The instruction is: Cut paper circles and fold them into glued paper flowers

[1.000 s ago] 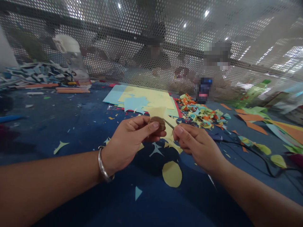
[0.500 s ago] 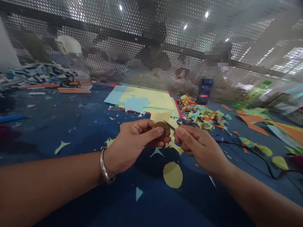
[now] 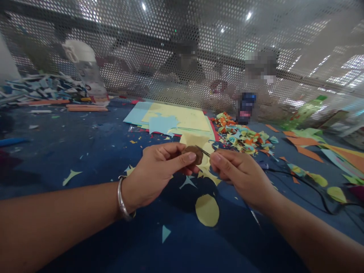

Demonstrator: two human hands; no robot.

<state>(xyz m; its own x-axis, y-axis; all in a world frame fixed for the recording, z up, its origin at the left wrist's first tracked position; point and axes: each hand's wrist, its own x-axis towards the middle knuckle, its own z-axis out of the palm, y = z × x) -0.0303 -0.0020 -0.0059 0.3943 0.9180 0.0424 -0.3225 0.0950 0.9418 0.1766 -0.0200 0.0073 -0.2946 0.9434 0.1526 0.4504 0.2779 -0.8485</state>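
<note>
My left hand, with a silver bangle at the wrist, pinches a small brown round disc between thumb and fingers. Closed around a thin, dark, pointed metal tool is my right hand; the tool's tip lies at the disc's upper edge. Whether it touches the disc I cannot tell. Below the hands a pale yellow paper oval rests on the dark blue table. Cut yellow paper lies just behind the fingers. Under my right wrist shows a slim shiny rod, partly hidden.
Stacked coloured paper sheets lie at the back, beside a pile of small paper pieces. A clear bottle stands back left near paper strips. A black cable runs along the right. Behind rises a perforated metal screen.
The disc has tilted slightly in my left fingers, and the tool's tip has shifted a little along its edge. More of the shiny rod shows below my right wrist.
</note>
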